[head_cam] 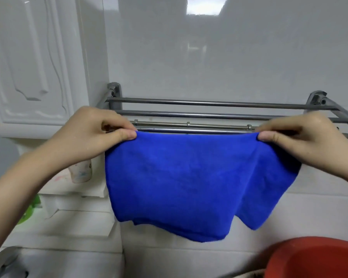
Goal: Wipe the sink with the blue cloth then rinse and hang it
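Note:
The blue cloth [189,177] hangs spread out in front of the wall, stretched between my two hands. My left hand [92,135] pinches its upper left corner and my right hand [301,137] pinches its upper right corner. The cloth's top edge is level with the front bar of the metal towel rack [199,114], which is fixed to the white tiled wall. I cannot tell whether the cloth touches the bar. The sink [68,263] shows only as a white edge at the bottom left.
A red basin [313,257] fills the bottom right corner. A worn white cup [80,171] stands on a white ledge behind my left hand. A green object [30,209] lies at the far left. A metal tap [6,263] is at the bottom left.

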A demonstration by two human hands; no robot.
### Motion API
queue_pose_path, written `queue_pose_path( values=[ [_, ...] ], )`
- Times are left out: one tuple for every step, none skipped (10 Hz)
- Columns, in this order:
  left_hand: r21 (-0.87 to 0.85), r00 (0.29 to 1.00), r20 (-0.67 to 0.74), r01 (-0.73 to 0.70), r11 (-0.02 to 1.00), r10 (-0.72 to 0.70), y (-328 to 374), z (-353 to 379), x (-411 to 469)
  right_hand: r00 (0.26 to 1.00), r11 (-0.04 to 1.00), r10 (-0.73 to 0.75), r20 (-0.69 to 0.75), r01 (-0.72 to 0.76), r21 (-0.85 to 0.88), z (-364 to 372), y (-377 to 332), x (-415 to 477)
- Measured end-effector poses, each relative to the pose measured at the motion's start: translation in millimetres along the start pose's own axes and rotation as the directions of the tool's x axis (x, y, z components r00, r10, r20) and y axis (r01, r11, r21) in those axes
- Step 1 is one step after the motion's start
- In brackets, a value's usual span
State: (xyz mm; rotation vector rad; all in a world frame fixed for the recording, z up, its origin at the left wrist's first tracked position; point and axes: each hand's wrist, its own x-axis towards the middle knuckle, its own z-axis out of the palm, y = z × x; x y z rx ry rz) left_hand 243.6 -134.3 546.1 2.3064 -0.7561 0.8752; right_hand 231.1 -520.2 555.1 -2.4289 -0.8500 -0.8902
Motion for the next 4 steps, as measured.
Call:
queue_pose_path(
  values=[
    [0.073,0.994,0.079,0.074,0.995,-0.080,1.4,-1.1,5.8,0.988,0.997,0.071,0.140,-0.074,0.010,-2.2,0.8,11.8],
    [0.061,0.991,0.107,0.072,0.996,-0.078,4.2,-2.5,0.6,0.952,0.996,0.092,0.294,-0.091,-0.016,0.2,0.0,9.5],
    [-0.002,0.992,0.115,0.044,0.999,-0.043,6.8,-3.4,-7.2,0.970,0.994,0.079,0.231,-0.094,0.051,-1.0,-3.1,0.4],
    [0.015,0.990,0.124,0.069,0.997,-0.071,8.3,-0.6,-10.7,0.971,0.990,0.082,0.226,-0.104,0.090,1.6,-10.0,-5.5]
  ],
)
